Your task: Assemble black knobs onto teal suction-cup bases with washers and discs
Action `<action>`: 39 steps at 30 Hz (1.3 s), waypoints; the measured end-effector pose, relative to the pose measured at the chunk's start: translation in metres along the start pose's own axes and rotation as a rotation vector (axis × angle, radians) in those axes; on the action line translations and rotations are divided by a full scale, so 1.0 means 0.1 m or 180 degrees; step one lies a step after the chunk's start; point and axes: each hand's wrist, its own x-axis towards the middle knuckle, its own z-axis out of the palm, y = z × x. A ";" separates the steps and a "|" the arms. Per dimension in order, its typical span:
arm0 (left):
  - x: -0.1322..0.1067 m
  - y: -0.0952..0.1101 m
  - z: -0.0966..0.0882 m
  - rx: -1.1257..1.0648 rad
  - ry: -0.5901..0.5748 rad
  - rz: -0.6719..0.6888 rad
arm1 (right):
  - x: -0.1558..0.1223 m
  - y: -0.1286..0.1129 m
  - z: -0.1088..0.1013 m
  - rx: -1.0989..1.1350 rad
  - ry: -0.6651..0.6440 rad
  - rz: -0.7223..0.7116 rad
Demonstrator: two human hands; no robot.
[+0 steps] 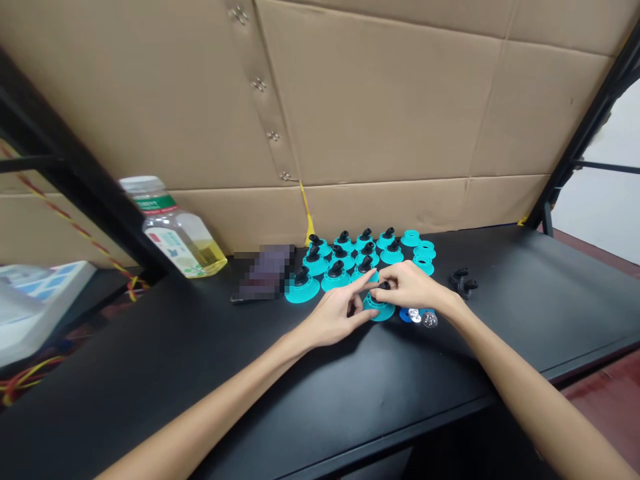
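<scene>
Bottle (173, 230) left of phone (265, 270). Right of phone: rows of knobbed teal bases (334, 283); nearer, left hand (333, 315), thumb and forefinger spread about worked base (379, 311), grip uncertain. Right hand (413, 283) pinches its black knob (384, 286). Discs (415, 316), loose knobs (469, 289) farther right of phone.

I see turquoise flanged base (383, 312) upright, black spout (384, 285) atop, partly hidden; half past four from view centre.
</scene>
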 end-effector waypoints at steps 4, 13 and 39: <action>0.01 -0.02 0.03 0.0098 0.0221 -0.0100 | 0.00 -0.03 -0.01 -0.0013 0.0032 0.0032; -0.03 0.07 0.03 0.0568 0.0161 0.0050 | 0.00 -0.06 -0.02 0.0007 -0.0032 -0.0017; 0.01 0.01 0.01 -0.0293 0.0048 -0.0242 | -0.02 -0.09 -0.03 -0.0038 -0.0043 -0.0086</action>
